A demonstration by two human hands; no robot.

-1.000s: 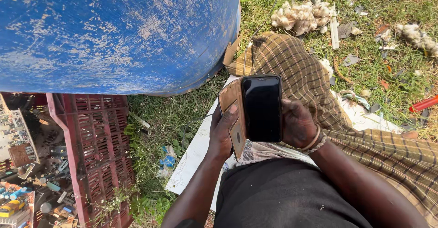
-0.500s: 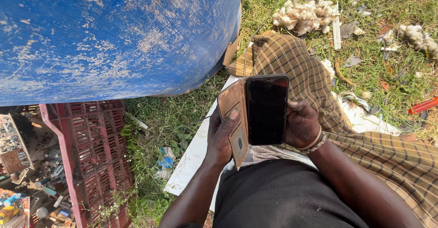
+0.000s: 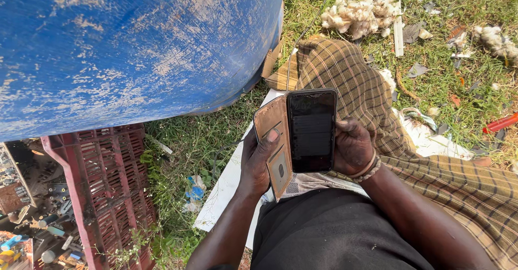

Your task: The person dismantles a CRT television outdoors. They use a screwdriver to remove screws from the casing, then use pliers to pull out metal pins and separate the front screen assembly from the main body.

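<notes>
Beside the blue drum, phone between both hands, grass between.

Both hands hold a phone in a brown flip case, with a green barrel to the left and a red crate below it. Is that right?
Not quite: the barrel is blue, not green, as the head view shows. The rest holds: the left hand and right hand hold the phone in its brown flip case, with the red crate below the barrel.

I see a black smartphone with a dim screen, held upright and facing me at centre frame. At its nine o'clock, the tan wallet-case flap hangs open, card slots showing.
</notes>
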